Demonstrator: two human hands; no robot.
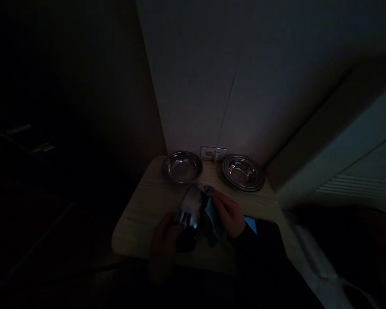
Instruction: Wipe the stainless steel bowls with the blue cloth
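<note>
In the dim head view, my left hand [164, 238] is closed on the near edge of a shiny metal bowl [190, 210], which is tilted on its side above the table. My right hand [228, 210] grips a bluish-green cloth [214, 216] close to the bowl's right side. Whether the cloth touches the metal is too dark to tell. Behind them, a round steel dish [182, 168] sits at the back left of the table, and a stack of steel dishes [243, 172] at the back right.
The pale wood-patterned table [137, 219] stands in a corner against a wall. A socket panel [213, 152] with a red switch and a plug is just above its back edge. Right of my right wrist lies a dark object with a bluish lit patch [251, 224].
</note>
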